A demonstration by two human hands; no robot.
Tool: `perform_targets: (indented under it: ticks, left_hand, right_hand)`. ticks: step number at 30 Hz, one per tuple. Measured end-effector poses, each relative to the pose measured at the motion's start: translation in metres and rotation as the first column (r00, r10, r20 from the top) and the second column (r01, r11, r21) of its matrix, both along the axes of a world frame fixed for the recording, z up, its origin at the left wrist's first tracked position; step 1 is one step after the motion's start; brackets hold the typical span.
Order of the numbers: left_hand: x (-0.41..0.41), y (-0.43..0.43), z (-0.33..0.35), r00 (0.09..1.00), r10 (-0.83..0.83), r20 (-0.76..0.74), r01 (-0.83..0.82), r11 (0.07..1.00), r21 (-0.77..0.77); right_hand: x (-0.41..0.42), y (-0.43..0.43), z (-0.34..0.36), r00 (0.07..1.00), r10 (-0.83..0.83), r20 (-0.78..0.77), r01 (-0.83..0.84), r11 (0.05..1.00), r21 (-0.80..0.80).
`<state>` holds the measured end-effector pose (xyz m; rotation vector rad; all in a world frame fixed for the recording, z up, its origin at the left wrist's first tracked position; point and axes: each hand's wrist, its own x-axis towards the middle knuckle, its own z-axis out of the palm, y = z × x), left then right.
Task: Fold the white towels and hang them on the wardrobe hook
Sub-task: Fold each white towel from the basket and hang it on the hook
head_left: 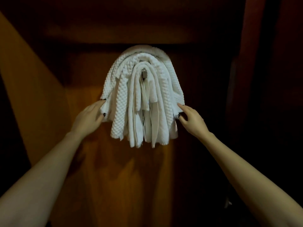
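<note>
Several folded white towels (142, 99) hang draped one over another on a small metal hook (144, 73) fixed to the brown wardrobe panel (127, 169). The hook's tip shows in the middle of the folds. My left hand (89, 117) pinches the lower left edge of the outermost waffle-textured towel between thumb and fingers. My right hand (190, 116) pinches that towel's lower right edge. Both forearms reach up from the bottom corners.
Dark wooden wardrobe walls surround the towels, with a lit orange-brown side panel (24, 79) at the left and a dark reddish upright (252, 63) at the right. The space to the far right is in deep shadow.
</note>
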<state>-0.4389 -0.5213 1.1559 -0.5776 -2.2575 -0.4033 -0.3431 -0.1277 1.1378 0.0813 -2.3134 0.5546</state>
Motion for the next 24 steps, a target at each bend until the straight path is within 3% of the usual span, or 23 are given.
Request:
perform_targets:
  ticks: [7,13,20,24]
  left_hand:
    - [0.101,0.014,-0.034,0.996,-0.003,0.091,0.021,0.98,-0.2]
    - [0.194,0.007,-0.114,0.956,0.106,0.275,-0.025,0.959,-0.283]
    - [0.322,-0.037,-0.249,0.824,0.215,0.524,-0.083,0.961,-0.264]
    - [0.395,-0.08,-0.316,0.731,0.275,0.624,-0.168,0.959,-0.227]
  right_hand:
    - [0.062,-0.035,-0.039,0.986,0.008,0.169,-0.028,0.993,0.114]
    - [0.118,-0.088,-0.107,0.936,0.066,0.347,-0.154,0.96,0.233]
    - [0.194,-0.172,-0.229,0.736,0.185,0.651,-0.381,0.908,0.173]
    - [0.238,-0.228,-0.288,0.615,0.242,0.751,-0.523,0.838,0.158]
